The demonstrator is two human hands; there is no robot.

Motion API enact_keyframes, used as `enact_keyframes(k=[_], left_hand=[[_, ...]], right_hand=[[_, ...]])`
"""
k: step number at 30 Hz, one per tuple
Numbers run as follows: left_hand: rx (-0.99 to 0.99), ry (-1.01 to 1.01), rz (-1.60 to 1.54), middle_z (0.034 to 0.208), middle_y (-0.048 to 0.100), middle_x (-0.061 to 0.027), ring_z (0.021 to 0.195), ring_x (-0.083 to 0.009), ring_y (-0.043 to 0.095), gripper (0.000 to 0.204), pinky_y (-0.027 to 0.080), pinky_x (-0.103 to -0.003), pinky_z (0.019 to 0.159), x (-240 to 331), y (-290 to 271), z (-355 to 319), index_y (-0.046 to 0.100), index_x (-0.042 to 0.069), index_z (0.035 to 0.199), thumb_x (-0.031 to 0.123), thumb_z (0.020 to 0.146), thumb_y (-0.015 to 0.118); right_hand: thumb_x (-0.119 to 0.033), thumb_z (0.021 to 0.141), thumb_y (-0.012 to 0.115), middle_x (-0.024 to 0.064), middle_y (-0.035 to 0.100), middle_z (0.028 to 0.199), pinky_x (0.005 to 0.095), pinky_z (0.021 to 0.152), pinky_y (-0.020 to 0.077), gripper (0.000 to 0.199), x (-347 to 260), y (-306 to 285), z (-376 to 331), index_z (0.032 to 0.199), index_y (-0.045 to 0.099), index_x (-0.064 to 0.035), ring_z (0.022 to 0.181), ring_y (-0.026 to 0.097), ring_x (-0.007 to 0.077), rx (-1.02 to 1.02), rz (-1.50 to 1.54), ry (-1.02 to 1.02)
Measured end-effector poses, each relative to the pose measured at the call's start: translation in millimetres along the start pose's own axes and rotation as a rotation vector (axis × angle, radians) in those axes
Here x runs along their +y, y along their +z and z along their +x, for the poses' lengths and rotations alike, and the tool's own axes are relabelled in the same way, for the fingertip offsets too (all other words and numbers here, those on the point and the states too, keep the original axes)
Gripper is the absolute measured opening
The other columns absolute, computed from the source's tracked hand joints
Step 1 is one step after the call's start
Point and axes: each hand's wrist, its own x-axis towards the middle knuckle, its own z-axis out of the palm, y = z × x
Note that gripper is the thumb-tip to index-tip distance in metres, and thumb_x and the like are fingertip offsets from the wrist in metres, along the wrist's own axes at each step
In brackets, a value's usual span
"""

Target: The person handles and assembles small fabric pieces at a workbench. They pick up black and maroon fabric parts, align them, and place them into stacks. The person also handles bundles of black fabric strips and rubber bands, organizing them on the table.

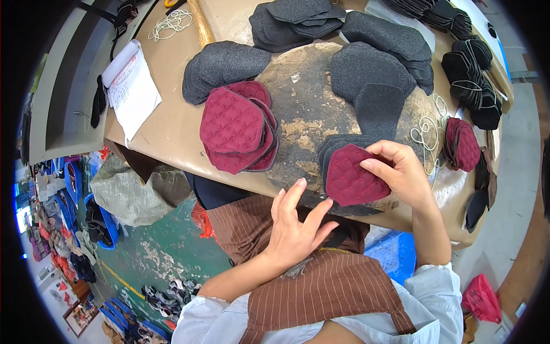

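Observation:
Between the thumb and fingers of my right hand (pixel 401 172) is a quilted maroon fabric piece (pixel 356 179), rounded with angled corners. It lies over a small stack of dark grey felt pieces (pixel 338 143) at the table's near edge. My left hand (pixel 297 221) is spread just left of it and below, fingertips close to the maroon piece's lower left corner, holding nothing. To the left sits a loose pile of similar quilted maroon pieces (pixel 234 123) with grey undersides showing at their edges.
Stacks of dark grey felt pieces (pixel 226 66) ring the worn round board (pixel 298 103). A bundle of maroon pieces (pixel 461 144) and tied black bundles (pixel 472 74) stand at the right. Loose white cord (pixel 427 132), a written paper sheet (pixel 133 92) and a wooden handle (pixel 199 23) lie on the table.

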Motion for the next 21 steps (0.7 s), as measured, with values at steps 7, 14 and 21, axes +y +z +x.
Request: enact_keyframes(k=[7,14,21], left_hand=[[0.047,0.024,-0.029,0.134,0.029,-0.0279,0.126,-0.0385,0.031,0.063,0.027,-0.055,0.100,-8.9,11.8,-7.7,0.049,0.010,0.115,0.034,0.067,0.082],[0.035,0.047,-0.053,0.133,0.031,-0.0277,0.125,-0.0376,0.032,0.068,0.019,-0.052,0.104,-11.8,12.3,-10.8,0.045,0.011,0.115,0.042,0.066,0.080],[0.027,0.116,-0.023,0.135,0.032,-0.0253,0.129,-0.0355,0.032,0.077,0.014,-0.052,0.106,-6.0,7.4,-0.5,0.043,0.009,0.124,0.051,0.068,0.075]], right_hand=[[-0.010,0.083,0.067,0.0025,0.065,0.076,0.0232,0.064,0.0479,0.014,-4.8,6.0,3.7,0.090,0.065,0.0026,0.071,0.057,0.0046,0.061,-0.165,-0.002],[-0.010,0.082,0.069,0.0044,0.066,0.074,0.0238,0.062,0.0483,0.015,-9.0,8.0,6.4,0.089,0.065,0.0026,0.070,0.059,0.0054,0.069,-0.212,0.022],[-0.011,0.081,0.070,0.0067,0.066,0.072,0.0246,0.060,0.0484,0.016,-11.0,4.9,13.3,0.088,0.065,0.0032,0.068,0.059,0.0061,0.038,-0.215,0.066]])
